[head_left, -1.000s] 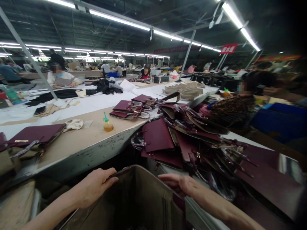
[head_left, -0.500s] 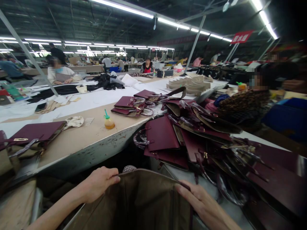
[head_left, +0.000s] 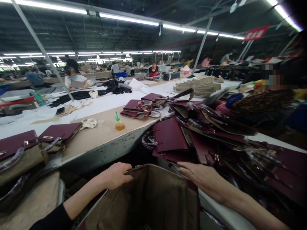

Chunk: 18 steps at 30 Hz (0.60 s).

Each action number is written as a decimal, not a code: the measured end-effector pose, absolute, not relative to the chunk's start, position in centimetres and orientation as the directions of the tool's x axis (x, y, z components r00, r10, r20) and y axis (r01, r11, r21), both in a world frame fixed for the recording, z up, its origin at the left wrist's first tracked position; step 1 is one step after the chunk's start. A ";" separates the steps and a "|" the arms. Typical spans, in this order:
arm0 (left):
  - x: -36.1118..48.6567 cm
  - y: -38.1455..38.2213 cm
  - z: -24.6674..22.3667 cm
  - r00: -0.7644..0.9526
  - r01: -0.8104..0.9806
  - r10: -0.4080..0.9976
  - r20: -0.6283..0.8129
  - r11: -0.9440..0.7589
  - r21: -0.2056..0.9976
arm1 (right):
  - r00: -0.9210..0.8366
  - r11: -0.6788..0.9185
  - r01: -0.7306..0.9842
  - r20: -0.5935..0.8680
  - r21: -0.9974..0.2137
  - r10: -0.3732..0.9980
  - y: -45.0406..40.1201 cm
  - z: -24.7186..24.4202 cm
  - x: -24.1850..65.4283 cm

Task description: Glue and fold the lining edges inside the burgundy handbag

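Observation:
An upright handbag (head_left: 146,198) stands wide-mouthed right before me, its brown lining showing and a burgundy edge visible at the right. My left hand (head_left: 117,175) is closed on the left end of its top rim, thumb over the edge. At the opposite corner, my right hand (head_left: 201,177) holds the rim, fingers pressed together along it. The bag's lower part falls outside the view. Beyond my right hand lies a heap of burgundy handbags (head_left: 170,135) with plastic-wrapped handles.
More burgundy bags (head_left: 59,131) lie at left. A green-tipped bottle of amber liquid (head_left: 119,123) and a white cloth (head_left: 89,123) sit on the table (head_left: 103,135). Stacked beige pieces (head_left: 196,86) lie farther back. A person in patterned clothing (head_left: 263,102) is at right; others work behind.
My view has swung left, so the scene sits farther right. The right hand has flattened along the rim and its forearm reaches across more; the left hand keeps its hold.

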<state>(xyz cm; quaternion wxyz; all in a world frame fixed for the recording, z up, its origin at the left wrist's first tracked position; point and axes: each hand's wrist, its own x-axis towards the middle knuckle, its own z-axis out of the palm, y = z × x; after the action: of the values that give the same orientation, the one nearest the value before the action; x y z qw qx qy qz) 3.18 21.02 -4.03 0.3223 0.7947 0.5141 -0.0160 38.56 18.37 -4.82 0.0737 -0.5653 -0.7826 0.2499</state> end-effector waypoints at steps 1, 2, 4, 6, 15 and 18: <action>3.2 20.7 -3.7 0.477 0.824 0.806 -0.351 -0.270 0.499 | -0.364 0.291 0.852 -0.091 -0.435 0.927 18.8 -3.6 37.7; 3.3 20.3 -3.3 0.482 0.821 0.806 -0.344 -0.278 0.498 | -0.400 0.355 0.843 -0.029 -0.404 0.916 19.2 -2.5 36.5; 3.4 19.7 -2.6 0.484 0.821 0.811 -0.329 -0.292 0.491 | -0.555 0.514 0.755 0.022 -0.408 0.832 20.1 -0.9 33.8; 3.5 18.9 -1.8 0.479 0.823 0.818 -0.318 -0.292 0.487 | -0.730 0.640 0.586 0.020 -0.497 0.683 21.1 -0.2 30.9; 1.8 16.0 0.3 0.442 0.774 0.844 -0.304 -0.187 0.605 | -0.882 0.486 0.362 -0.124 -0.795 0.455 24.8 -3.3 25.8; 0.1 15.1 0.3 0.427 0.714 0.823 -0.373 -0.054 0.698 | -0.871 0.492 0.361 -0.098 -0.792 0.481 24.7 -3.9 26.3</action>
<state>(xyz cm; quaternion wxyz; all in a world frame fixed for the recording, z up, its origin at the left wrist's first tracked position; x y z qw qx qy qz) 0.14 15.11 0.32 0.4366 0.7232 0.5315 0.0627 26.29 24.69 -3.93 0.0683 -0.2446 -0.8610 0.4406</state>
